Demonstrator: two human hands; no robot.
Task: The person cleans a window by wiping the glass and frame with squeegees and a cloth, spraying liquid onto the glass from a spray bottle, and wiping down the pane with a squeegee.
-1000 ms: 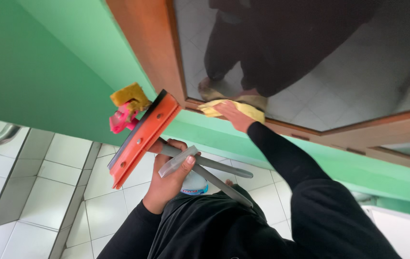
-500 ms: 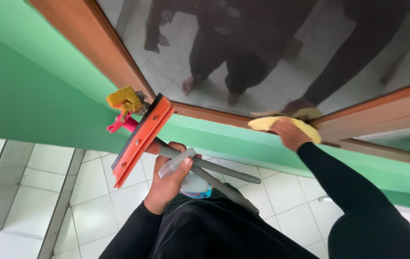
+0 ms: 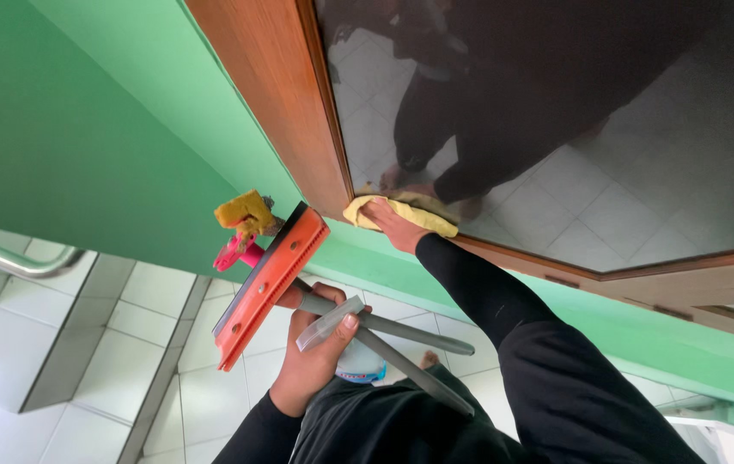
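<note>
My right hand presses a yellow cloth against the lower left corner of a dark glass pane, where it meets the brown wooden frame. My left hand is closed around a clear spray bottle and grey tool handles together. An orange squeegee head sticks up from that hand, with a yellow sponge tool on a pink holder behind it. Both arms wear black sleeves.
A green wall surrounds the frame. White floor tiles lie below, with a metal rail at the far left. The glass reflects a dark-clothed figure and tiles.
My right hand has slid the yellow cloth leftward along the bottom of the glass, from the right side to the lower left corner. The left hand has kept its hold on the tools.
</note>
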